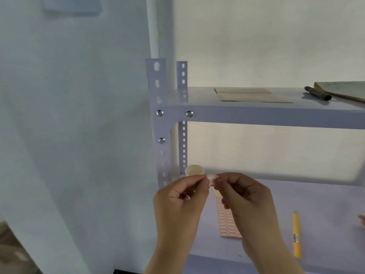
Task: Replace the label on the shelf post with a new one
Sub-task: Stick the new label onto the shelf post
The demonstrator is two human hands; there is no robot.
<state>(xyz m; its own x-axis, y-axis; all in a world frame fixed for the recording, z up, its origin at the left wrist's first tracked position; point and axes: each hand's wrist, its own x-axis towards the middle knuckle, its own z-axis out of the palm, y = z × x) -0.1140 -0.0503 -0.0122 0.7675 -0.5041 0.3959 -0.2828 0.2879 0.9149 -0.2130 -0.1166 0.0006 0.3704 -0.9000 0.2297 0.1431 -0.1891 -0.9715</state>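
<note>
Pale walls back a lilac-grey metal shelving unit, and in front of its lower shelf (316,198) two hands meet over one small red-and-white label (212,179). That label is pinched from both sides: the left hand (180,196) grips its left edge between thumb and forefinger, the other fingers curled in, and the right hand (245,196) grips its right edge the same way. It is held in the air just right of the front shelf post (162,135), apart from it, and no label shows on the post itself.

Directly below the hands, one label sheet (227,222) lies flat on the lower shelf, printed with rows of red-bordered stickers and partly hidden by the right hand. Behind the left hand's fingertips stands one paper cup (194,170), upright near the rear post (183,135); what it contains cannot be seen. One yellow utility knife (296,236) lies to the right on the same shelf, well apart from the sheet.

Three round bolts (160,113) show on the front post and the shelf edge. On the upper shelf (266,115) lie one brown envelope (250,94), one dark marker (318,93) and one notebook (343,89) at the right edge
</note>
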